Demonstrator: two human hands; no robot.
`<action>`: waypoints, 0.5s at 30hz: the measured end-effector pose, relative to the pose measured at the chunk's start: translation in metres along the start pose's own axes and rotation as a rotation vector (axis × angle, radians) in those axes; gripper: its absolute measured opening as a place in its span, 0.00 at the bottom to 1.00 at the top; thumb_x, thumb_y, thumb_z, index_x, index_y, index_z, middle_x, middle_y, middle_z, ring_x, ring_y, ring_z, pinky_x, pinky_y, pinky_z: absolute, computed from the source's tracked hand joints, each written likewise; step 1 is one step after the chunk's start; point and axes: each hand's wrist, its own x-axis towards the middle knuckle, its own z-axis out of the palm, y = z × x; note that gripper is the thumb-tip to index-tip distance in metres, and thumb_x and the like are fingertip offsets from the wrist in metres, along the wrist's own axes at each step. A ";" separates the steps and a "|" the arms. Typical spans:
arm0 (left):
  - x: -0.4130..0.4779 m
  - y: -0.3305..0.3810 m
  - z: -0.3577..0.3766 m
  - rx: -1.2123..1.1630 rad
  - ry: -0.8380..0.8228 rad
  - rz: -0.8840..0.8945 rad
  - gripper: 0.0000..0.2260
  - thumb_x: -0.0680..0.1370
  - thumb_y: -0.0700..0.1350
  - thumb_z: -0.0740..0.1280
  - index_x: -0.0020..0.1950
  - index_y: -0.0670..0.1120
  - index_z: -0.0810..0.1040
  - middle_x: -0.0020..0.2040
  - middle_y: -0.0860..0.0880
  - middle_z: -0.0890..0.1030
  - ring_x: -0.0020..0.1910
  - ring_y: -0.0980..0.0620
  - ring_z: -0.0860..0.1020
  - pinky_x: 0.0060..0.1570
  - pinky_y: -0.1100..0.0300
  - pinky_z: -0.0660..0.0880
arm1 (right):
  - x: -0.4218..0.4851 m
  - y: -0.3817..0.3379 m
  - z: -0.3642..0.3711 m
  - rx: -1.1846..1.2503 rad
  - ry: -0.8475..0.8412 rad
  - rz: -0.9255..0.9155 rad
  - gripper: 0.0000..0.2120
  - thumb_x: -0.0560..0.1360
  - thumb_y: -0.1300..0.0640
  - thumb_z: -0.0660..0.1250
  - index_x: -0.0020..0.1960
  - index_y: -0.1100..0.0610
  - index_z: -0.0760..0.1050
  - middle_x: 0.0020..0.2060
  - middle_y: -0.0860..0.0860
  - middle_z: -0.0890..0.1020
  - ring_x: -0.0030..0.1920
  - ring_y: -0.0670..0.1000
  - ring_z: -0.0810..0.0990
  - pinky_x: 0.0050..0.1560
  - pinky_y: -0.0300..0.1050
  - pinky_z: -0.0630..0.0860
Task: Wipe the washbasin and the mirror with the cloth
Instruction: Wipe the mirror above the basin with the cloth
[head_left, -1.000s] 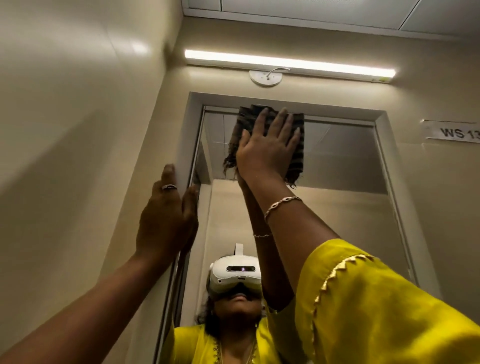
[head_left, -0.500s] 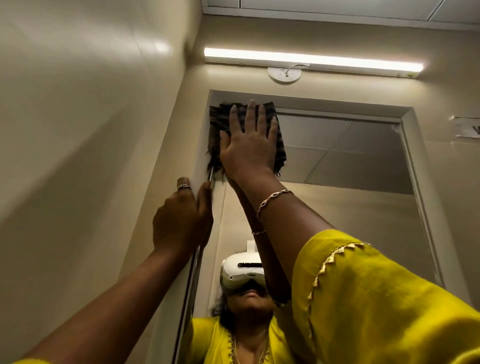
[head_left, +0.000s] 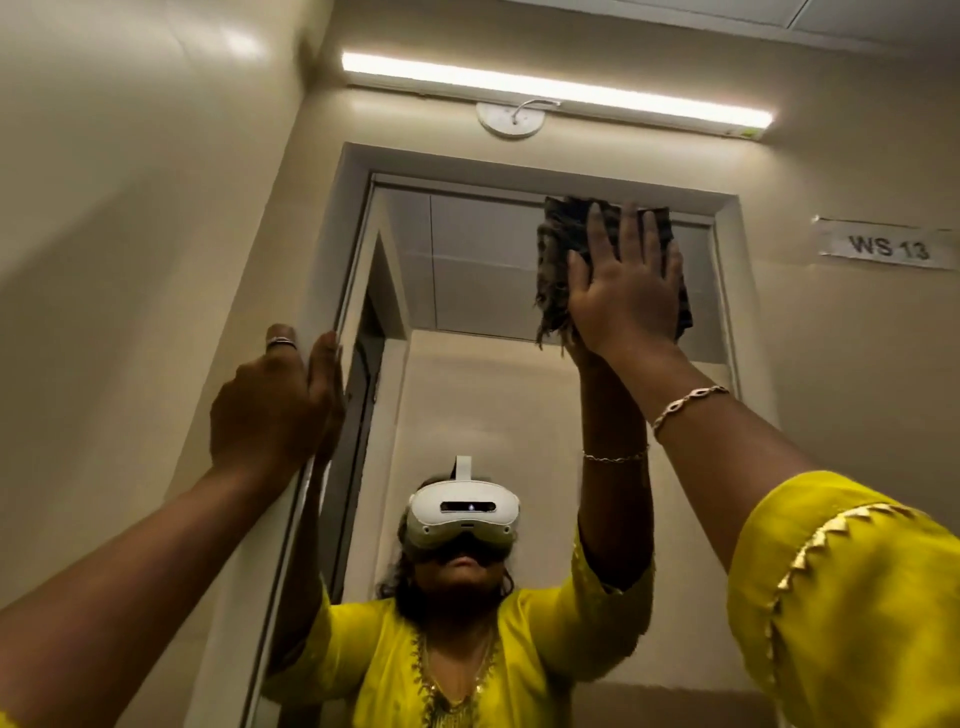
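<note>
A tall framed mirror fills the wall ahead. My right hand presses a dark striped cloth flat against the glass near the mirror's top right, fingers spread over it. My left hand grips the mirror's left frame edge, fingers curled around it, with a ring on one finger. The washbasin is out of view below.
The mirror reflects a person in a yellow top with a white headset. A lit tube light runs above the mirror. A paper label reading WS 13 is stuck on the right wall. A beige side wall stands close on the left.
My right hand has slid the cloth from the mirror's top left corner across to the top right. My left hand stays on the left frame edge.
</note>
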 end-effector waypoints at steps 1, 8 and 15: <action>0.000 0.000 0.000 -0.005 -0.003 -0.002 0.20 0.80 0.52 0.53 0.58 0.35 0.68 0.35 0.42 0.71 0.33 0.46 0.68 0.29 0.58 0.59 | 0.000 0.011 -0.002 -0.008 -0.004 0.020 0.25 0.81 0.45 0.46 0.76 0.49 0.45 0.76 0.55 0.47 0.76 0.56 0.43 0.73 0.54 0.41; 0.002 -0.003 0.001 -0.035 -0.033 -0.013 0.20 0.80 0.53 0.53 0.55 0.35 0.68 0.27 0.50 0.66 0.26 0.50 0.66 0.25 0.62 0.57 | 0.001 0.058 -0.008 -0.048 0.044 0.122 0.31 0.75 0.42 0.40 0.76 0.50 0.49 0.76 0.56 0.51 0.76 0.58 0.46 0.73 0.55 0.42; 0.001 -0.004 0.004 -0.105 -0.043 -0.016 0.21 0.80 0.53 0.53 0.60 0.35 0.67 0.26 0.49 0.68 0.24 0.54 0.69 0.24 0.64 0.60 | 0.007 0.022 -0.001 0.001 0.041 0.297 0.27 0.81 0.46 0.46 0.76 0.53 0.47 0.76 0.58 0.47 0.75 0.59 0.43 0.73 0.58 0.39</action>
